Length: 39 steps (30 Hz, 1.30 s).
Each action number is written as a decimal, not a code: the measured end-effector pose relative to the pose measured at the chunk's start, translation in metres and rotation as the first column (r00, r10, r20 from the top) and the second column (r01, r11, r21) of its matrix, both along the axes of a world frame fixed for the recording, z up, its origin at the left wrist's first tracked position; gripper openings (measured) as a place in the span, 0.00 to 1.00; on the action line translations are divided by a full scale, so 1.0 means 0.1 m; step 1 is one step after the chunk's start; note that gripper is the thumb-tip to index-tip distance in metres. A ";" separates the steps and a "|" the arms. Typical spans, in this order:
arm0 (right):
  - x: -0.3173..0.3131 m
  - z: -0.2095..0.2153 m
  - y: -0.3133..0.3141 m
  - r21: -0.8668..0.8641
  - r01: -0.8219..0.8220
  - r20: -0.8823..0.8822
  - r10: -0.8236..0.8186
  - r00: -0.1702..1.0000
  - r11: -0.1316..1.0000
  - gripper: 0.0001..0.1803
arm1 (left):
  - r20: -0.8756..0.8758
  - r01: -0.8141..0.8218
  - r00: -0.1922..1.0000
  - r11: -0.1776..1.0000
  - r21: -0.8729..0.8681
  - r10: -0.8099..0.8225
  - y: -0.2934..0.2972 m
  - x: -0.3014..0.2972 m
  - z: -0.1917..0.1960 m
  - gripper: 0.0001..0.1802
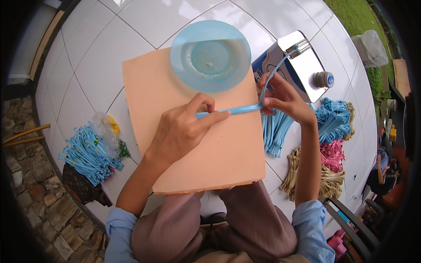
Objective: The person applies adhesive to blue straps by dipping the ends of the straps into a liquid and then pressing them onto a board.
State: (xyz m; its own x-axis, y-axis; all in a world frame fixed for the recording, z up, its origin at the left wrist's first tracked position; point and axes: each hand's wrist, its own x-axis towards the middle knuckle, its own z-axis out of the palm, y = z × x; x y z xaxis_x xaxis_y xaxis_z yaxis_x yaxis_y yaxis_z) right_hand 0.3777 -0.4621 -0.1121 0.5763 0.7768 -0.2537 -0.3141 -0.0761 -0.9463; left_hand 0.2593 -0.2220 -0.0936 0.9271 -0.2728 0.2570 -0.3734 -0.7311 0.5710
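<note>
A glossy light-blue strip [240, 109] is stretched between my two hands over a peach-coloured board [215, 151]. My left hand [177, 129] is closed on its left end, thumb and forefinger pressing it. With thumb and fingers, my right hand [287, 100] pinches the strip near the board's right edge. From there a thinner length curves up toward the handle of a metal can [302, 65]; whether it touches the handle I cannot tell. A clear bluish glass plate [186, 39] sits on the far part of the board.
To the right lie bundles of blue strips [331, 120], pink strips [332, 155] and beige strips [331, 184]. A pile of blue strips [90, 153] lies left, beside a clear plastic bag [104, 129] and a dark patterned bag [79, 184]. White floor tiles [94, 65] surround the board.
</note>
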 end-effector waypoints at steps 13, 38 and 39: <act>0.07 0.04 0.00 -0.070 -0.051 -0.018 0.050 0.999 0.996 0.18 | 0.016 -0.021 1.000 1.000 0.013 0.021 -0.04 0.00 0.05 0.17; -0.22 -0.19 0.09 0.175 0.306 -0.242 -0.260 0.935 0.936 0.14 | 0.056 -0.047 0.997 0.998 0.035 0.045 -0.06 -0.03 0.00 0.19; -0.24 -0.16 0.11 0.100 0.315 -0.136 -0.301 0.944 0.944 0.16 | 0.071 -0.052 0.996 0.997 0.051 0.048 -0.07 -0.04 0.00 0.19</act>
